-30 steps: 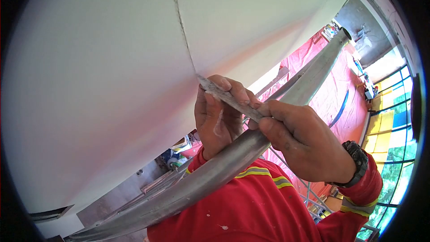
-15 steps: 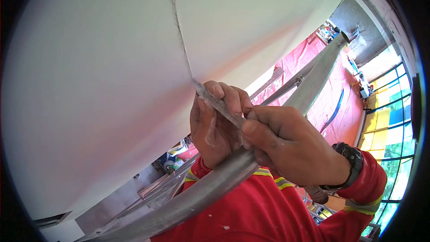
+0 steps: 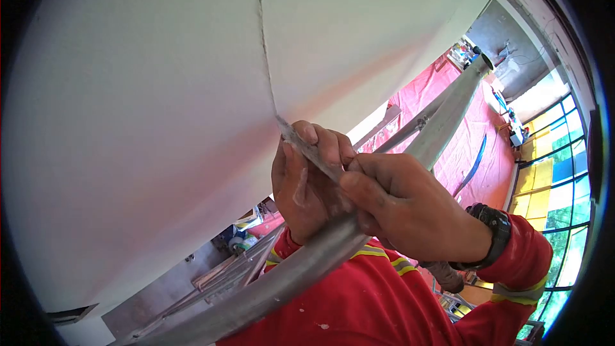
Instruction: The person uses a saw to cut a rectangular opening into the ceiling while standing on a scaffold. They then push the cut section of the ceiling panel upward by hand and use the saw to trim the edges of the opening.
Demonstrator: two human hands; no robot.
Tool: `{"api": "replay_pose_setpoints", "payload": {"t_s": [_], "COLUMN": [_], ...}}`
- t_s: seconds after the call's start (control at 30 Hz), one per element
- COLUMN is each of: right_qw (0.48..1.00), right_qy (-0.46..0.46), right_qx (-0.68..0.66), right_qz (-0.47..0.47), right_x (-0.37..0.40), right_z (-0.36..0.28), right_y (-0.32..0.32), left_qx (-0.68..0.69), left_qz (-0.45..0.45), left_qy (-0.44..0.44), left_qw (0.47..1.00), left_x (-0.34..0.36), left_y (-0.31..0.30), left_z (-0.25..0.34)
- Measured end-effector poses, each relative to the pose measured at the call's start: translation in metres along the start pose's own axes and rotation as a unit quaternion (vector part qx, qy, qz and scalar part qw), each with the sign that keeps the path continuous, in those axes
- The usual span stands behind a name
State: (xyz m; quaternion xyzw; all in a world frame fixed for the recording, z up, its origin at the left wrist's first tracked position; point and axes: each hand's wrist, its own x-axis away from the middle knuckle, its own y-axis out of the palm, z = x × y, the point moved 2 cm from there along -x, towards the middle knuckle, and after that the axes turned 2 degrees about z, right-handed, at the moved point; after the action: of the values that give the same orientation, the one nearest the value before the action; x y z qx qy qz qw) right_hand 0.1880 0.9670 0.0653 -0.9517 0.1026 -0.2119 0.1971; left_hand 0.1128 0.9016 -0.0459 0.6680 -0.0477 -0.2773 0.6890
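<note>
Left hand (image 3: 301, 189) and right hand (image 3: 407, 211) both closed on thin plaster-caked blade (image 3: 312, 152). Blade tip touches seam (image 3: 264, 57) in white panel (image 3: 128, 122) at 11 o'clock of hands. Right fingers pinch blade's lower end; handle hidden, possibly in palm. Steel pipe (image 3: 445, 118) runs under hands, 7 to 1 o'clock. Watch (image 3: 490, 234) on right wrist.

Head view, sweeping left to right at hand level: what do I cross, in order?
White board → thin seam in it → left hand → right hand → black wristwatch → yellow and green window panes. The flat grey blade in both hands overlaps them, so unplaced.
</note>
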Motion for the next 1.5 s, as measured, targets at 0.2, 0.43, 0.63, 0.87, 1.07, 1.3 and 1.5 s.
{"api": "replay_pose_setpoints", "payload": {"t_s": [0.2, 0.43, 0.63, 0.87, 1.07, 1.3, 1.5], "right_qw": [1.000, 1.000, 0.997, 0.926, 0.763, 0.722, 0.785], "right_qy": [-0.004, -0.016, -0.067, -0.200, -0.310, -0.321, -0.257], "right_qx": [-0.018, -0.016, 0.019, 0.295, 0.545, 0.596, 0.542], "right_qz": [0.007, 0.012, 0.021, 0.127, 0.160, 0.143, 0.156], "right_x": [0.002, -0.002, -0.008, 0.000, 0.003, 0.001, 0.010], "right_z": [-0.006, -0.007, 0.007, 0.010, 0.019, 0.012, -0.002], "right_y": [0.001, 0.003, -0.004, -0.007, -0.017, -0.012, 0.009], "left_qx": [0.004, 0.003, -0.008, 0.041, 0.052, -0.003, -0.048], "left_qz": [-0.016, 0.000, -0.101, -0.131, -0.112, -0.060, -0.003], "left_qy": [0.011, 0.011, -0.026, 0.016, 0.042, 0.071, 0.012], "left_qw": [1.000, 1.000, 0.994, 0.990, 0.992, 0.996, 0.999], "left_x": [-0.003, -0.006, -0.011, -0.016, -0.020, -0.014, -0.007], "left_y": [-0.001, 0.002, -0.016, -0.018, -0.015, -0.010, -0.014], "left_z": [0.000, 0.003, -0.003, -0.027, -0.037, -0.028, -0.018]}}
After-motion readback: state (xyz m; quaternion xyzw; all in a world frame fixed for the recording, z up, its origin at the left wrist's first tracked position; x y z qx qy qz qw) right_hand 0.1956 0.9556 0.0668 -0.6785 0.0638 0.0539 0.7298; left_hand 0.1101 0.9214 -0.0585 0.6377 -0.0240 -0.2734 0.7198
